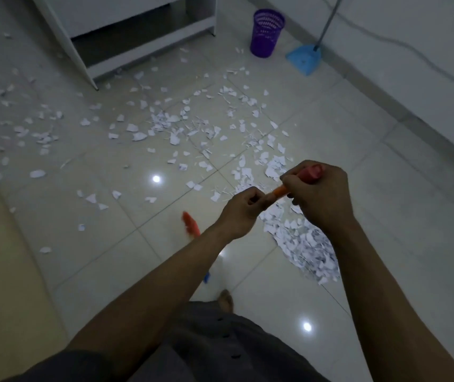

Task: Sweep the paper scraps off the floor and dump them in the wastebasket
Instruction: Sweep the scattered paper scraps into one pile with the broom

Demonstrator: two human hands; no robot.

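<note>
Both of my hands grip an orange-red broom handle [281, 191]: my left hand [241, 213] lower on it, my right hand [318, 193] around its red top end. The broom's orange head [191, 223] shows blurred near the floor below my left forearm. White paper scraps [181, 128] lie scattered across the tiled floor, and a dense swept pile [305, 249] sits under my right forearm. A purple mesh wastebasket [267, 33] stands upright at the far wall.
A blue dustpan [304, 60] with a long grey handle leans by the wall, right of the wastebasket. A white cabinet [126, 31] stands at the top left with scraps around its base. My bare foot [225, 300] is on the tiles. A cable runs along the right wall.
</note>
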